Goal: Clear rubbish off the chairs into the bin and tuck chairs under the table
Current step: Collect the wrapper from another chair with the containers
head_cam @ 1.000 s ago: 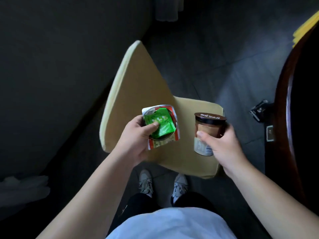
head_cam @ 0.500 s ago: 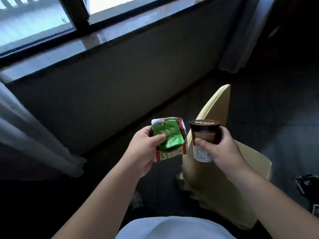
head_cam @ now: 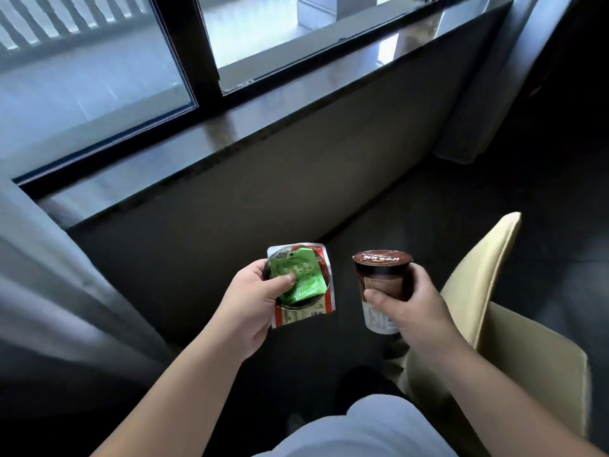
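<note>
My left hand (head_cam: 253, 303) grips a flat food tray with a peeled white-and-red lid (head_cam: 321, 300), and my thumb pins a green sachet (head_cam: 304, 280) on top of it. In my right hand (head_cam: 415, 311) I hold an upright brown-and-white cup (head_cam: 382, 278) with a dark sealed lid. Both items hang in the air over the dark floor, left of a yellow padded chair (head_cam: 527, 351). The chair's backrest points up toward the window. No bin or table is in sight.
A low dark wall with a glossy window sill (head_cam: 296, 117) runs across ahead of me. Grey curtains hang at the left (head_cam: 49, 285) and at the far right (head_cam: 494, 103). Dark floor lies between the wall and the chair.
My view has swung up and left from the chair toward the window. Both hands have carried the tray and the cup off the chair seat to its left.
</note>
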